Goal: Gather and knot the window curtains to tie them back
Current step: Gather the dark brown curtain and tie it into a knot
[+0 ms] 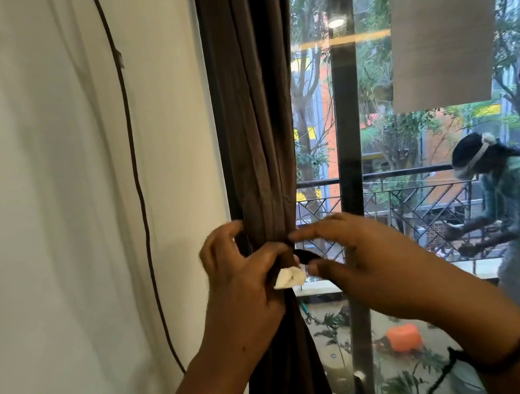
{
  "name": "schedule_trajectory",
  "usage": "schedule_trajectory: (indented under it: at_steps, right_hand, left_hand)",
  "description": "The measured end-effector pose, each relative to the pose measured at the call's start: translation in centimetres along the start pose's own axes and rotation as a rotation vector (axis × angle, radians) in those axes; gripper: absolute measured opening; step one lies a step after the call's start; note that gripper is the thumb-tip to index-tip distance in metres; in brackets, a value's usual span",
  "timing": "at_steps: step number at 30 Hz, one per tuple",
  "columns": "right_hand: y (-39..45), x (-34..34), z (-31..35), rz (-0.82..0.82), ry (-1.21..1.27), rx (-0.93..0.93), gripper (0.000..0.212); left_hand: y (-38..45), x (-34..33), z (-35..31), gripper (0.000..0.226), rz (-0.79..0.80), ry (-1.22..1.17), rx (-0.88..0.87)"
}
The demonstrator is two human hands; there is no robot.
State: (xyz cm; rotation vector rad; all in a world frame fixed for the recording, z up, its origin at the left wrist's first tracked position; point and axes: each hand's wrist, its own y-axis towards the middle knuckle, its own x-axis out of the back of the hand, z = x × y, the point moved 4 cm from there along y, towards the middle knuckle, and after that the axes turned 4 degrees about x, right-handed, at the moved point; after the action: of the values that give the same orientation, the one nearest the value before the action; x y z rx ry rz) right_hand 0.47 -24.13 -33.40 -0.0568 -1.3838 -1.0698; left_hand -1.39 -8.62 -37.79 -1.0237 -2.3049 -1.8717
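The brown curtain (258,129) is already gathered into a tight bundle against the window frame, so the step in hand looks like the fastening itself: a dark tie-back band (307,254) runs round the narrowest part of the bundle, between the two hands. The left hand (243,277) grips the bundle from its wall side, thumb and fingers curled round the fabric, with a small white tab (289,278) pinned just under its thumb. The right hand (356,260) reaches in from the glass side, forefinger stretched over the top of the band and thumb below it, seemingly pinching the loop. Next, the loose end probably has to be drawn snug and secured while the left hand keeps the folds squeezed, or the bundle will spread. How the band closes is hard to make out: its far side passes behind the curtain, the left fingers cover the join, and whether the white piece is a fastener, a label or the band's end cannot be told. The curtain's lower length drops out of view below the wrists.
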Motion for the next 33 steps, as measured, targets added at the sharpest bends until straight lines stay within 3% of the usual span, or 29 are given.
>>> schedule_trajectory:
  at_steps: [2, 4, 8, 11, 14, 19, 23, 27, 33]
  right_hand:
    - [-0.1, -0.5, -0.2, -0.016, 0.071, -0.023, 0.035]
    - [-0.2, -0.6, -0.2, -0.076, 0.125, -0.033, 0.026]
    - [-0.3, -0.7, -0.7, 0.026, 0.006, -0.079, 0.012]
    - [-0.7, -0.3, -1.0, 0.134, 0.010, -0.091, 0.016]
    - [-0.8, -0.4, -0.7, 0.171, 0.321, -0.105, 0.016]
    - [0.1, -2.1, -0.4, 0.004, 0.791, -0.155, 0.006]
    - [-0.1, -3.3, -0.4, -0.207, 0.574, -0.177, 0.012]
    - [0.1, -3.4, -0.9, -0.327, 0.408, -0.136, 0.036]
    - [0.8, -3.2, -0.9, -0.345, 0.143, 0.041, 0.018]
  left_hand:
    - [-0.2, 0.6, -0.6, 0.021, -0.138, 0.256, -0.147]
    - [-0.4, 0.8, -1.3, 0.025, -0.196, 0.342, -0.285]
    - [0.0, 0.7, -1.4, 0.026, -0.101, 0.356, -0.396]
    - [1.1, 1.3, -1.3, 0.025, -0.029, 0.395, -0.363]
    - [2.3, 1.8, -1.7, 0.027, 0.136, 0.297, -0.269]
    - [4.3, 2.3, -2.3, 0.012, 0.319, -0.154, 0.170]
    - [5.0, 2.1, -2.3, 0.015, 0.392, -0.190, 0.214]
    - [4.6, 1.6, -1.9, 0.014, 0.388, -0.254, 0.267]
    - [4.3, 1.5, -1.5, 0.007, 0.384, -0.369, 0.291]
